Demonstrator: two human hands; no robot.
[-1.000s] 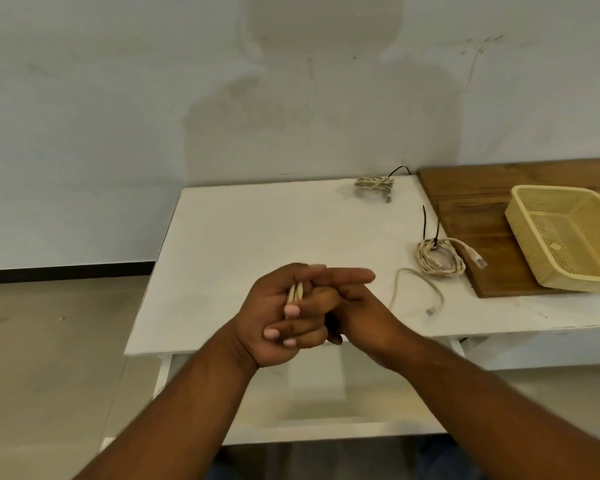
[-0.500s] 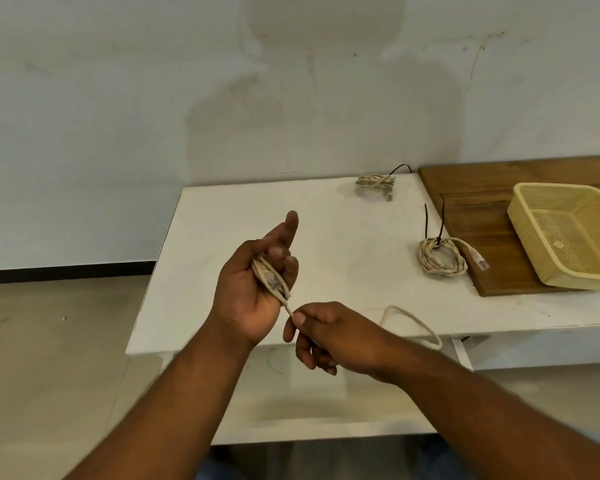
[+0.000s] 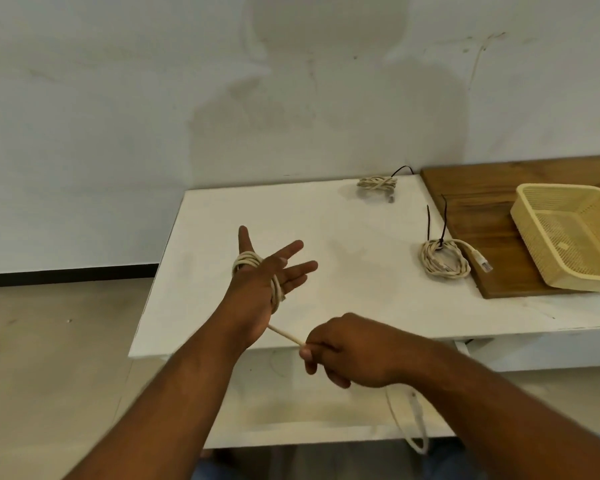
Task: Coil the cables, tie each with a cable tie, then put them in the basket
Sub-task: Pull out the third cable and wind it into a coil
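while the cable (image 3: 249,260) wraps the left hand (image 3: 253,297), its fingers (image 3: 291,249) straight, the right hand (image 3: 355,351) pinches it.

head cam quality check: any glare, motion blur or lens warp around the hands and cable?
Head view, light: soft, even, no glare; dim patch on the wall, likely the person's shadow. Head view, focus: left hand and the cable wound on it sharp, right hand slightly soft. Head view, lens: wide-angle stretch on the forearms; basket cut by the right edge.
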